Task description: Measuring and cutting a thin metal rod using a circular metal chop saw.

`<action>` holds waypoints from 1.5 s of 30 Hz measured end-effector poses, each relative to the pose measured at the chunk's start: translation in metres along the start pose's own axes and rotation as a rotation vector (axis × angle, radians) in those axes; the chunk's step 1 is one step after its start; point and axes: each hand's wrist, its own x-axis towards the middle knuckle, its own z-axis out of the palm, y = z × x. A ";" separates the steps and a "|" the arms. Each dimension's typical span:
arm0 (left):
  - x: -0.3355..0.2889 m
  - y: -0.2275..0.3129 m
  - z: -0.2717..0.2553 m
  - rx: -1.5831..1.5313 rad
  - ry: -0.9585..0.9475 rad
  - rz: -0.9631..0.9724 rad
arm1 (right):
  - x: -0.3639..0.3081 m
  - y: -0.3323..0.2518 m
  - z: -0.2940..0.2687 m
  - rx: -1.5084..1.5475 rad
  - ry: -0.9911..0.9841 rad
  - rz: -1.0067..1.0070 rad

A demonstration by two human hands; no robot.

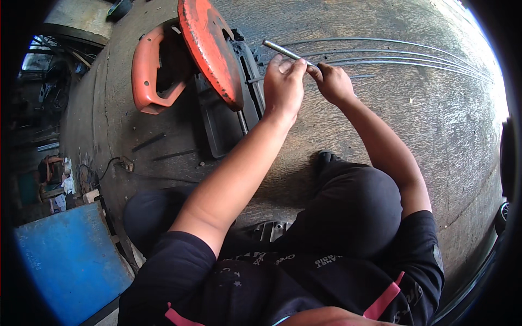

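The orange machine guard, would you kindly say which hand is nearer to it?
Left: the left hand is to the right of the orange machine guard, not touching it; the right hand lies farther right.

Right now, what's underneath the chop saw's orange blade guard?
The black saw base shows below the orange blade guard, its near end sticking out in plain view. The part directly beneath is covered, so I can't tell what lies there.

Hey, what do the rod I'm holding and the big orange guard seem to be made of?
Rod: likely bare metal, perhaps steel, being grey with a soft shine.
Orange guard: probably painted metal; its glossy coat shows worn, chipped-looking spots, though plastic isn't ruled out.
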 end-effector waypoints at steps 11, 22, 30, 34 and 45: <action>-0.001 0.196 -0.062 0.519 0.089 1.033 | -0.001 -0.006 0.038 0.233 -0.255 0.118; 0.035 0.214 -0.159 0.479 0.039 -0.058 | -0.012 -0.003 0.089 0.842 -0.544 0.119; 0.019 0.209 -0.149 0.286 0.014 -0.284 | -0.031 -0.004 0.111 0.923 -0.587 0.206; 0.025 0.209 -0.159 0.276 0.009 -0.252 | -0.033 -0.008 0.115 0.990 -0.609 0.184; 0.031 0.207 -0.167 0.391 -0.032 -0.203 | -0.036 -0.005 0.118 0.679 -0.543 0.078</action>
